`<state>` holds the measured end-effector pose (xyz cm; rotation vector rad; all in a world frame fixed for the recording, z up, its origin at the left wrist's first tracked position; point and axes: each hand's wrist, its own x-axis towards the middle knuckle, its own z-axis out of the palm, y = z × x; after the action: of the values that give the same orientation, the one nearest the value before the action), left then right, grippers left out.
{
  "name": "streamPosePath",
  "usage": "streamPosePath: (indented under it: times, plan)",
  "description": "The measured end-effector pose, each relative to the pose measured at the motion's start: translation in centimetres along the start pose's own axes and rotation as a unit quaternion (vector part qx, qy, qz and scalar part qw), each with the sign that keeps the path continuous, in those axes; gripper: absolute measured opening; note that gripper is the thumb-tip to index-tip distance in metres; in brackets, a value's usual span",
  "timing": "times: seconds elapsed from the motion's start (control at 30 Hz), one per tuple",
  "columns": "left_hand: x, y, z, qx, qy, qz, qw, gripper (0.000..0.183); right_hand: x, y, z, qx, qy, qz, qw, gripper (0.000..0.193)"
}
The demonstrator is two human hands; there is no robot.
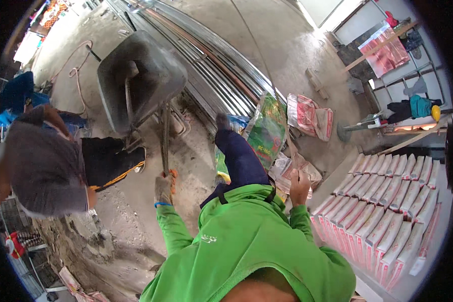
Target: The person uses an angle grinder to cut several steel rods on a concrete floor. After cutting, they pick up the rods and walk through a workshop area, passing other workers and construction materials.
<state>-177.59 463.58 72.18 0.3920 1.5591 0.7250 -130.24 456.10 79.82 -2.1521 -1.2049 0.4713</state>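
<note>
Grey wheelbarrow [146, 75], green sack [268, 132], red-white boxes [387, 211]

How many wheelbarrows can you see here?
1. The grey wheelbarrow stands on the concrete floor ahead and to the left of the person; the gloved left hand grips one handle. The other handle is hidden, and other barrows may lie outside the view.

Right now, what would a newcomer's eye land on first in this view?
First the bright green hooded top filling the lower middle, with the gloved left hand gripping a handle of the grey wheelbarrow up left. The bare right hand holds a thin rod-like handle. Rows of red and white boxes are stacked at lower right, and another person in a grey hood crouches at left.
</note>
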Motion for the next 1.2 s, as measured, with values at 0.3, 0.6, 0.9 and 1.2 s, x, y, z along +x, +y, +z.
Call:
streamPosePath:
  times: [0.3,0.6,0.9,1.2]
  plan:
    - [28.3,18.2,2.8,0.269,0.219,0.22,0.912,0.017,26.1,-6.4,14.7,-0.092,0.014,-0.108,0.99,0.034]
    - [36.3,38.8,8.9,0.281,0.31,0.074,0.905,0.025,51.0,-27.3,16.8,-0.097,-0.102,0.016,0.99,0.038]
    - [49.0,49.2,10.4,0.127,0.213,-0.005,0.969,0.021,71.5,-37.4,28.0,-0.076,-0.124,-0.042,0.988,0.034]
    - [70.9,69.2,11.1,0.24,0.241,0.032,0.94,0.033,95.7,-50.4,48.1,-0.069,-0.261,0.029,0.962,0.045]
